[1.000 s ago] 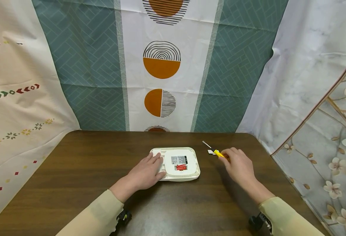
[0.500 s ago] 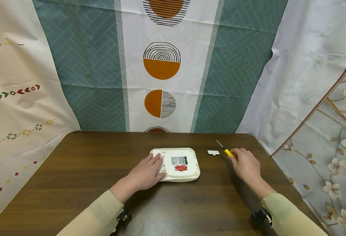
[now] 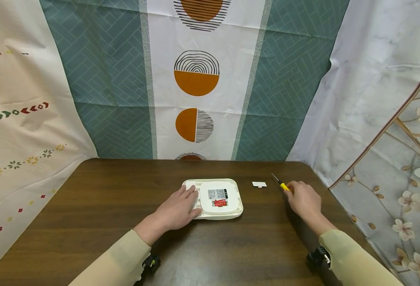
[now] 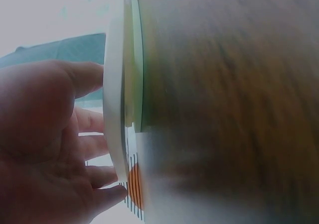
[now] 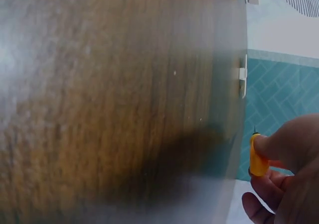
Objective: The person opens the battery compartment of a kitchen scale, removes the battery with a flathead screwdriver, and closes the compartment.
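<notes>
A white rounded plastic device (image 3: 222, 185) lies flat on the table with a printed label (image 3: 215, 194) facing up. Below the label, a red battery (image 3: 219, 203) shows in a small open compartment. My left hand (image 3: 177, 208) rests on the device's left end, fingers extended; in the left wrist view its fingertips touch the pale casing (image 4: 114, 94). To the right, my right hand (image 3: 304, 201) pinches the yellow handle of a screwdriver (image 3: 284, 186), its metal shaft angled up and left. A small white cover (image 3: 259, 184) with a tab lies between the device and the screwdriver.
The brown wooden table (image 3: 217, 246) spreads beneath everything. Behind its far edge hangs a patterned cloth (image 3: 120, 99), with a cream cloth (image 3: 27, 139) at left and a white floral cloth (image 3: 385, 159) at right.
My right hand has moved right with the screwdriver, away from the small white cover, which is now fully uncovered. The left hand and the device have stayed put.
</notes>
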### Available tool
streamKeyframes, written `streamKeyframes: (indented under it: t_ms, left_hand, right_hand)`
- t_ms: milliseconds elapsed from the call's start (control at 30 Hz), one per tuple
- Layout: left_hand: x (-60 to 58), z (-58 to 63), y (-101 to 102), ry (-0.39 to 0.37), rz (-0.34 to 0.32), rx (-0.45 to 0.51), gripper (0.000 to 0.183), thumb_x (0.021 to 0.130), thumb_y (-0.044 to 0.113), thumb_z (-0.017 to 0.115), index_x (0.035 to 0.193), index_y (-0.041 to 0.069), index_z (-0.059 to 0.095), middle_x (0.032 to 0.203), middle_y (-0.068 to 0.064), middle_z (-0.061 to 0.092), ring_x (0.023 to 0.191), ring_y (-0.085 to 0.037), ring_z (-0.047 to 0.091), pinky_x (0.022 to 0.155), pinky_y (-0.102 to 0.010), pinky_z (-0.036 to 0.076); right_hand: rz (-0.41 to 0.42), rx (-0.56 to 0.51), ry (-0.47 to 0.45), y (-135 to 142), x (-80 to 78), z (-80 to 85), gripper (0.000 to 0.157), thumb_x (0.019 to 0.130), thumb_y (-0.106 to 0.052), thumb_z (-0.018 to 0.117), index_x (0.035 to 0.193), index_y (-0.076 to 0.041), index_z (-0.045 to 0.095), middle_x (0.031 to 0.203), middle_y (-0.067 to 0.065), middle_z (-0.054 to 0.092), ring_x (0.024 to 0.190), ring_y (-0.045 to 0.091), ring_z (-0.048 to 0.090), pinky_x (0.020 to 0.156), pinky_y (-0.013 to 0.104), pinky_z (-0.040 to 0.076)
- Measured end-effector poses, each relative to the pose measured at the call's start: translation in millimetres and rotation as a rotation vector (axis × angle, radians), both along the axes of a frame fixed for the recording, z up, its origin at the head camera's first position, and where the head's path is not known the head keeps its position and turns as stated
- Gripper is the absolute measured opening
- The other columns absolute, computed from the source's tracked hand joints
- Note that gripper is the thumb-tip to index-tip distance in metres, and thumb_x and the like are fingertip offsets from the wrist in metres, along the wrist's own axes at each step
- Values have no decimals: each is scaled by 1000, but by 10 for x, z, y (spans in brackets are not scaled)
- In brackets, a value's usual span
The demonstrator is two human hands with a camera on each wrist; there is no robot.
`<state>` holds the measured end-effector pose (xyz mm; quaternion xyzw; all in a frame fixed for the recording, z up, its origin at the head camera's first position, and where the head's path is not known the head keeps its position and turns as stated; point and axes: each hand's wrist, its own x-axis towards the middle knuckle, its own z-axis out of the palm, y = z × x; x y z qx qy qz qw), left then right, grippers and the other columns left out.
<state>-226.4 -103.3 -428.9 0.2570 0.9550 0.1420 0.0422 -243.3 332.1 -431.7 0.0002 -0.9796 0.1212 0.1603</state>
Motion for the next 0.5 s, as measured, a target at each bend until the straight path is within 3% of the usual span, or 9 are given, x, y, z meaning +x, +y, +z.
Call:
streamKeyframes:
  t_ms: [500]
  left_hand:
    - [29,17,-4,23,-20,19,64,113,35,65,161,-6,50,172,-25,40,162,-49,29,129,-61,30]
  right_hand:
    - [-25,4,-98,80,-35,-56,26,104,-22,76,116,0,77,102,20,75,85,39,71,66,58,55]
